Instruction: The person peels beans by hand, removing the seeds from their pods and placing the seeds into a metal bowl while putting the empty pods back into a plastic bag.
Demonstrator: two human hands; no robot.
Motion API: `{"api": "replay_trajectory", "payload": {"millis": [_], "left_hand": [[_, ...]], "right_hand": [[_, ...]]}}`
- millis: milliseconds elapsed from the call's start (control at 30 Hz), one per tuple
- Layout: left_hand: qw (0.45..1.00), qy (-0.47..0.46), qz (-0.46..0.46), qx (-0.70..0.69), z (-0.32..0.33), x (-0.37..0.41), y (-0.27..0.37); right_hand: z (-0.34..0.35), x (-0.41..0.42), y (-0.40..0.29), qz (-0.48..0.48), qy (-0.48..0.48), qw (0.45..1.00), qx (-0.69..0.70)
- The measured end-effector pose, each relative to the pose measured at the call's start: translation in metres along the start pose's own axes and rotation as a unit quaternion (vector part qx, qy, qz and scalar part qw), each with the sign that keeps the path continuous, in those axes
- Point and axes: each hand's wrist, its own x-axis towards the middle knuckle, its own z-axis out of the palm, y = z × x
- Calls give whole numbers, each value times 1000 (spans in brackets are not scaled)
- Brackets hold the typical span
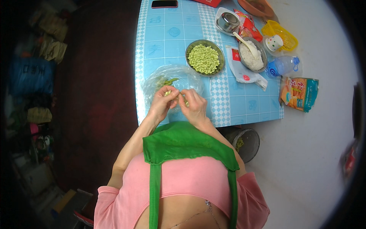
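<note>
My left hand [163, 103] is curled around a few shelled green beans [167, 93]. Its thumb and forefinger meet the fingertips of my right hand [194, 104], and whatever small piece is pinched there is hidden. Pale green beans [186, 103] also show at the curled fingers of the right hand. Both hands are over a clear plastic bag [186, 75], spread open on the table, with several green bean pods [170, 81] inside. Just beyond the bag, a steel bowl [221, 65] holds many shelled green beans [203, 58].
A blue checked tablecloth [175, 48] covers the table. Toward the right stand a bowl of white rice [258, 61] with a spoon, a plastic bottle [281, 66] and a yellow basket [291, 43]. A phone [164, 4] lies far off. Below the table's edge is a bin [253, 146].
</note>
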Motion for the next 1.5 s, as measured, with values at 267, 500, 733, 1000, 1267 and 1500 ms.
{"api": "replay_trajectory", "payload": {"millis": [267, 500, 733, 1000, 1267, 1500], "left_hand": [[1000, 7, 27, -7, -3, 0, -2], [998, 3, 60, 5, -3, -2, -2], [991, 6, -31, -132, -5, -7, 7], [967, -57, -73, -237, -16, -9, 5], [968, -70, -80, -226, -71, 6, -34], [977, 132, -82, -144, -65, -2, -44]], "right_hand": [[0, -3, -3, 100, -6, 989, 109], [2, -2, 1, 82, 25, 991, 102], [-8, -4, 19, 340, -109, 813, 459], [-12, 3, 27, 412, -105, 649, 631], [21, 2, 62, 436, -179, 716, 515], [75, 9, 71, 82, -199, 976, 35]]}}
